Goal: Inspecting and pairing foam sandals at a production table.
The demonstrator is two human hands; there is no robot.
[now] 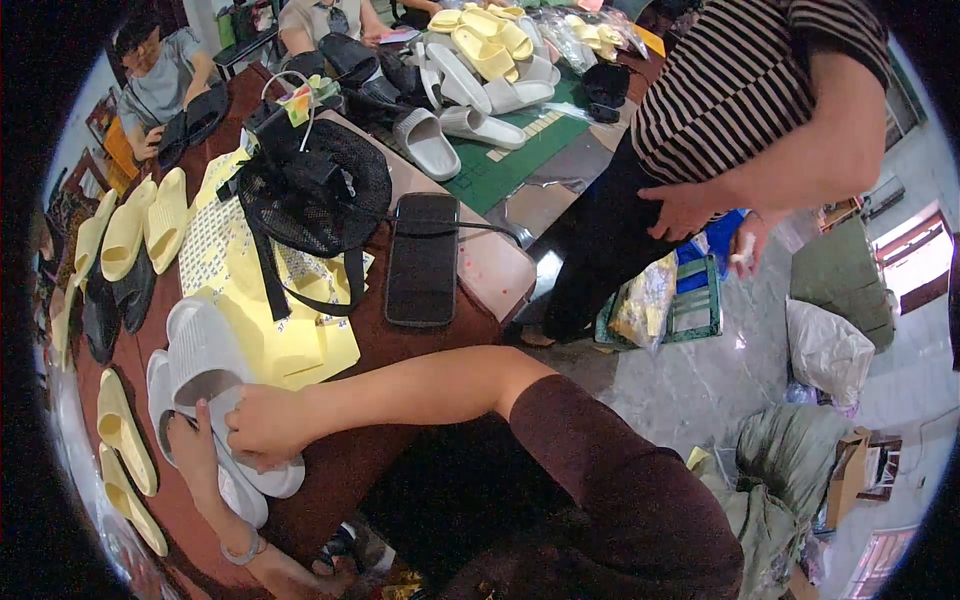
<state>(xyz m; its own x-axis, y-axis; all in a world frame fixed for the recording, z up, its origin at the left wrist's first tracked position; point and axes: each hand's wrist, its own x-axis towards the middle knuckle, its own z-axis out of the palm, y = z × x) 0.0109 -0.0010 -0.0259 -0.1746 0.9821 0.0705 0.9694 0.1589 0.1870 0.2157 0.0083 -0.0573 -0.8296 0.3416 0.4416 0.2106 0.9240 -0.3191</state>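
Observation:
A pair of light grey slide slippers lies on the brown-covered table at the lower left, one slipper (205,345) overlapping the other (158,385). My left hand (195,450), with a bracelet on its wrist, grips the side of the pair near the straps, its thumb pointing up. Over the footbed just right of it is my right hand (268,425), its fingers curled closed. Whatever those fingers may pinch is hidden. Yellow sheets of small printed labels (300,345) lie beyond the slippers, close to my right hand.
A black mesh fan-like item (315,190) and a dark phone (422,260) rest beyond my right forearm. Yellow slippers (125,430) line the left. More slippers (455,80) pile up at the back. A person in a striped shirt (720,90) stands at right; another (165,80) handles black slippers.

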